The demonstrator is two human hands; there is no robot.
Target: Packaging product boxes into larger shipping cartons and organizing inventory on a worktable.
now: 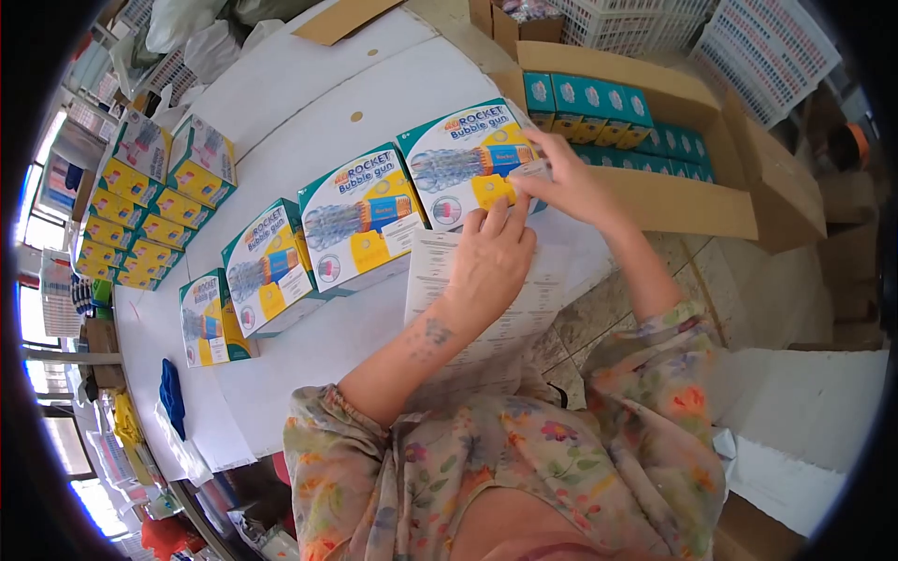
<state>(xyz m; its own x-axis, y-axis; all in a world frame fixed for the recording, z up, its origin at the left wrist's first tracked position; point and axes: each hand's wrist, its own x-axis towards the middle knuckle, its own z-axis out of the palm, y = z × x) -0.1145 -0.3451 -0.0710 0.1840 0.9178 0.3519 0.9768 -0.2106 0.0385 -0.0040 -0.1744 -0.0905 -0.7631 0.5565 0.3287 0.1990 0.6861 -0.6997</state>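
The rightmost toy bubble gun box [458, 168], teal, yellow and white, lies tilted on the table with both hands at its right end. My right hand [571, 187] is closed on a small white label [535, 171] between thumb and fingers, over the box's lower right corner. Bent inward, the fingers of my left hand [491, 257] touch the box's lower edge close to my right thumb; what they pinch, if anything, is hidden. Beneath my left hand hangs a white printed label sheet [440, 280]. Leftward stand more bubble gun boxes [360, 220], some bearing a white label at the lower corner.
Stacked yellow and teal boxes [154, 196] stand at the table's [281, 122] far left. An open carton [645, 201] holding several teal boxes sits at right. White plastic crates [627, 23] are behind it. A dark blue cloth [171, 397] lies near the left edge.
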